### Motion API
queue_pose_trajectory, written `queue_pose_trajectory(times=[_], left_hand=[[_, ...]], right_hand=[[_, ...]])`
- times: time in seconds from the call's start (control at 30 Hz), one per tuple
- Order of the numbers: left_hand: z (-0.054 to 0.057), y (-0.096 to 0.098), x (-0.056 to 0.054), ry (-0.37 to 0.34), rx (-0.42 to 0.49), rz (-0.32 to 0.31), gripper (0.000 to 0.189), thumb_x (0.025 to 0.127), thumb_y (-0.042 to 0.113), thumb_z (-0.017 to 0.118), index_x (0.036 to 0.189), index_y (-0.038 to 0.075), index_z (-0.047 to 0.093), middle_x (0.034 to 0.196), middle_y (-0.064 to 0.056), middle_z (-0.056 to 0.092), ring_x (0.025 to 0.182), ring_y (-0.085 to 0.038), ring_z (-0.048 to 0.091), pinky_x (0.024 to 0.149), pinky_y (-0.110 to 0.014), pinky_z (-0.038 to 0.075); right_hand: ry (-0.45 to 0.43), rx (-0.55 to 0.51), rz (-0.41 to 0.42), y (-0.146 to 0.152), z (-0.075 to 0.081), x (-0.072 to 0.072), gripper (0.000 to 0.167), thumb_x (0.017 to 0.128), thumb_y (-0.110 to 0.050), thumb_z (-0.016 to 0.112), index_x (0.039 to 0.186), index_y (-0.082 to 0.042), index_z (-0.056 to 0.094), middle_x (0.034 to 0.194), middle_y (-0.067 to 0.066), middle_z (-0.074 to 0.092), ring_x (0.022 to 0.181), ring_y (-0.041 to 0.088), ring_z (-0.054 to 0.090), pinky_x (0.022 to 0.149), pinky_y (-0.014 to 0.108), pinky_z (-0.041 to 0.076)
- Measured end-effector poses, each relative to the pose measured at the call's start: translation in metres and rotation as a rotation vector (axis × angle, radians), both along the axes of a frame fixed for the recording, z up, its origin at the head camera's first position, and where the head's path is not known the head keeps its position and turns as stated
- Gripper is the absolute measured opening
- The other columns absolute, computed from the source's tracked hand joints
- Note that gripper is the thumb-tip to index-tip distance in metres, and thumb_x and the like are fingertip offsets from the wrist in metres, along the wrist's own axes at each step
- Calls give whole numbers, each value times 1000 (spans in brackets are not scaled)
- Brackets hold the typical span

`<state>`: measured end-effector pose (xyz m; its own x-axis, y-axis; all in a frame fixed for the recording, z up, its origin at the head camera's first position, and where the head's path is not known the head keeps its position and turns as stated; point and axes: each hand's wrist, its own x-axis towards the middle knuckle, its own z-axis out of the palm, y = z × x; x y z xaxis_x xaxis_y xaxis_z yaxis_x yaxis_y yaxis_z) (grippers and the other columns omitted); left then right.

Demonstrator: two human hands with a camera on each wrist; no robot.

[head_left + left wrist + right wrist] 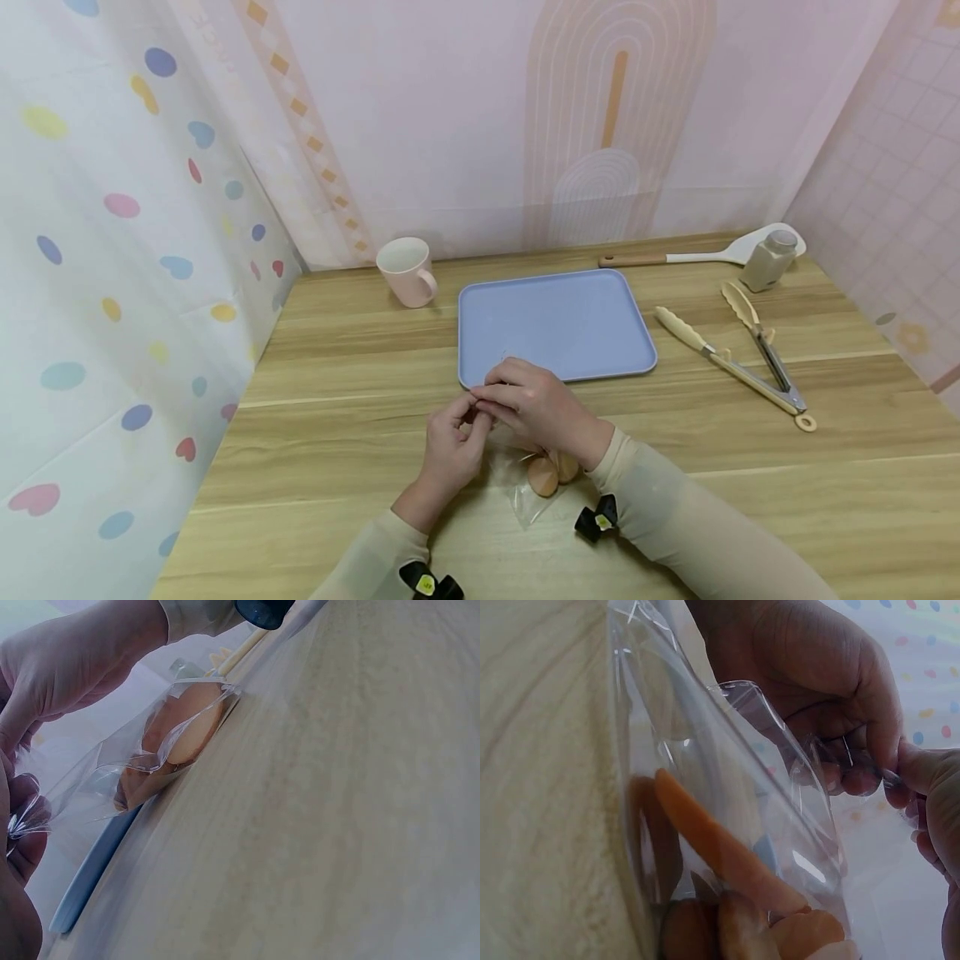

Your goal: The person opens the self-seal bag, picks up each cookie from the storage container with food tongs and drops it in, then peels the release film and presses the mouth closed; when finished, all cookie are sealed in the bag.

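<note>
A clear plastic bag (pixel 525 505) lies close to the table's front, holding several flat, rounded orange-brown pieces (pixel 543 477); I cannot tell what they are. My left hand (pixel 452 450) pinches the bunched top of the bag, which the left wrist view shows as crinkled film (pixel 30 821) between the fingers. From the other side my right hand (pixel 536 404) also pinches that film, its fingertips meeting the left ones. In the right wrist view the bag (pixel 727 772) stretches below the left hand (pixel 817 667), with the right hand (pixel 941 787) at the edge.
Just beyond the hands lies a blue tray (pixel 555 321). A pink mug (pixel 407 273) stands at the back left. On the right are open tongs (pixel 750 379), a glass jar (pixel 768 262) and a white spatula (pixel 701 257) with a wooden handle. Curtains border the table.
</note>
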<state>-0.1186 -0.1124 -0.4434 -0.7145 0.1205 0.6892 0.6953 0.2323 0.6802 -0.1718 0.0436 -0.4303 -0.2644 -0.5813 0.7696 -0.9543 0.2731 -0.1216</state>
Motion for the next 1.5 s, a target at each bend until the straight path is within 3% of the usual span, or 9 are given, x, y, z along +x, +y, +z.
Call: queue_pose_trajectory(times=[0.37, 0.67, 1.03, 1.3, 1.5], left_hand=[[1, -1, -1, -8, 15, -25, 19, 81, -23, 50, 80, -7, 60, 64, -17, 59, 52, -27, 56, 54, -18, 47], [2, 0, -1, 11, 18, -13, 17, 82, -23, 51, 77, -8, 59, 63, -16, 58, 52, -28, 55, 53, -18, 47], [4, 0, 1, -4, -2, 9, 17, 83, -22, 50, 78, -8, 59, 63, -19, 58, 51, -31, 55, 53, -18, 46], [4, -1, 1, 22, -18, -5, 19, 81, -24, 49, 85, -10, 61, 65, -19, 60, 53, -31, 57, 56, -18, 49], [5, -1, 2, 4, -27, -3, 19, 81, -24, 48, 82, -10, 60, 65, -20, 60, 54, -31, 58, 56, -18, 49]], right_hand=[[7, 3, -12, 1, -1, 0, 12, 84, -4, 72, 96, -4, 74, 89, 3, 65, 83, 15, 60, 75, 20, 50], [-2, -10, -30, -1, 0, 1, 4, 88, -7, 69, 90, -5, 71, 88, 1, 66, 84, 14, 62, 78, 21, 51], [-25, 3, -8, 0, -3, 0, 7, 88, -7, 67, 92, -5, 72, 90, 2, 66, 84, 13, 61, 77, 21, 50], [18, 19, -8, 3, -3, -2, 12, 85, -10, 73, 96, -5, 74, 91, 1, 68, 84, 13, 62, 78, 21, 51], [52, 40, -14, 4, -2, -2, 12, 84, -8, 73, 97, -6, 75, 90, 0, 68, 83, 12, 62, 76, 19, 51]])
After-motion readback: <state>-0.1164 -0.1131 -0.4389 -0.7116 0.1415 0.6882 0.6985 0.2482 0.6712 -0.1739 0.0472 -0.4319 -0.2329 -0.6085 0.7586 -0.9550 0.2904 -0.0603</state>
